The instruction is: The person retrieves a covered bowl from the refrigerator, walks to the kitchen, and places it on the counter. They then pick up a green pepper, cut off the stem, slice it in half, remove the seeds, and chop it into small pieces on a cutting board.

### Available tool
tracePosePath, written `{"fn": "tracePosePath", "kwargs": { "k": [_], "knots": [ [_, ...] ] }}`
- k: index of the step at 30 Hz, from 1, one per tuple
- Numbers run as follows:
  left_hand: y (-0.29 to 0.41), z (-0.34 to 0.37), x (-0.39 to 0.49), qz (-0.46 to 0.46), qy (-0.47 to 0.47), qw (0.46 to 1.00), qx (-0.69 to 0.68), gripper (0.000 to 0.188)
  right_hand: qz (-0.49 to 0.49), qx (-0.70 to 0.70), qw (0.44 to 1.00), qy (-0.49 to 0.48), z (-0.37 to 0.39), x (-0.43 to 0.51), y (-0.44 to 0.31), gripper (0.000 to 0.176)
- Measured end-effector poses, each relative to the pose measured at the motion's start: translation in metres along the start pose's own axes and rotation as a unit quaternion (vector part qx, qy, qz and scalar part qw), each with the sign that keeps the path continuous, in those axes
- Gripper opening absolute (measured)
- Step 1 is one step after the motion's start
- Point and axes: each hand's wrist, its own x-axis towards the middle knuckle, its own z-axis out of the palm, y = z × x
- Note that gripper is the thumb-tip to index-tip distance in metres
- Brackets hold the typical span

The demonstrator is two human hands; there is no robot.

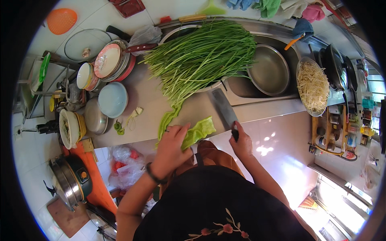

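Note:
My left hand (pixel 172 147), with a dark band on its wrist, grips a cut piece of green pepper (pixel 199 132) over the counter's front edge. A second, longer green pepper piece (pixel 167 119) lies beside its fingers on the steel counter (pixel 194 110). My right hand (pixel 242 142) is closed around the black handle of a cleaver. The broad cleaver blade (pixel 223 107) points away from me, apart from the pepper. Pepper stem and core scraps (pixel 134 116) lie to the left. Beyond my hands, a large heap of long green garlic chives (pixel 205 57) covers most of a basin.
A metal bowl (pixel 268 70) stands in the sink. Right of it is a colander of bean sprouts (pixel 313 86). Stacked plates (pixel 108 61), a light blue bowl (pixel 113 99) and a red-handled knife (pixel 141 48) are at left. An electric cooker (pixel 74 180) sits lower left.

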Motion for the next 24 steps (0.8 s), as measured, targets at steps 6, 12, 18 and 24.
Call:
{"fn": "tracePosePath", "kwargs": {
  "k": [6,12,18,24],
  "knots": [
    [-0.077,0.092,0.004,-0.004,-0.001,0.996,0.086,0.068,-0.018,0.012,0.999,-0.033,-0.019,-0.013,0.002,0.047],
    [-0.094,0.099,0.023,0.039,-0.016,0.989,0.141,0.072,-0.025,-0.005,0.999,-0.047,-0.013,-0.01,-0.012,0.043],
    [-0.089,0.1,0.023,0.065,-0.003,0.981,0.182,0.069,-0.038,-0.014,0.999,-0.029,-0.007,0.003,-0.017,0.042],
    [-0.092,0.106,0.017,0.086,0.03,0.983,0.16,0.059,-0.027,-0.042,0.998,-0.033,-0.014,0.018,-0.013,0.037]
  ]
}}
